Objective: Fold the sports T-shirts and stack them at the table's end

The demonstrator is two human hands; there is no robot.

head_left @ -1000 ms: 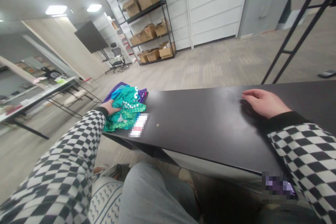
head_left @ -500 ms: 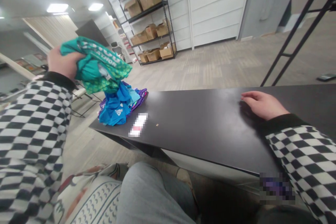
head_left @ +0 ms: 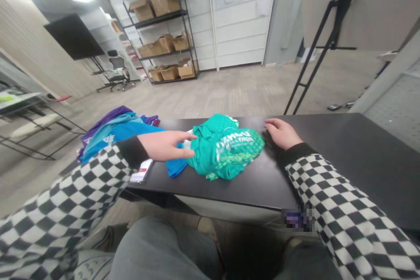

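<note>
Now released from the left hand, the crumpled teal printed shirt (head_left: 223,148) lies on the black tabletop (head_left: 328,175), right of the blue and purple garment pile (head_left: 118,135); the open, empty left hand (head_left: 166,145) touches its left edge, the loosely curled, empty right hand (head_left: 282,133) just beside it.

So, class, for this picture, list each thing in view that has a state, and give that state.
Left hand: open, fingers reaching the teal shirt.
Right hand: open, resting on the black table.
Teal printed shirt: crumpled.
Blue shirt: loosely spread, on purple.
Purple garment: bunched underneath.
Cardboard boxes: shelved.
</note>
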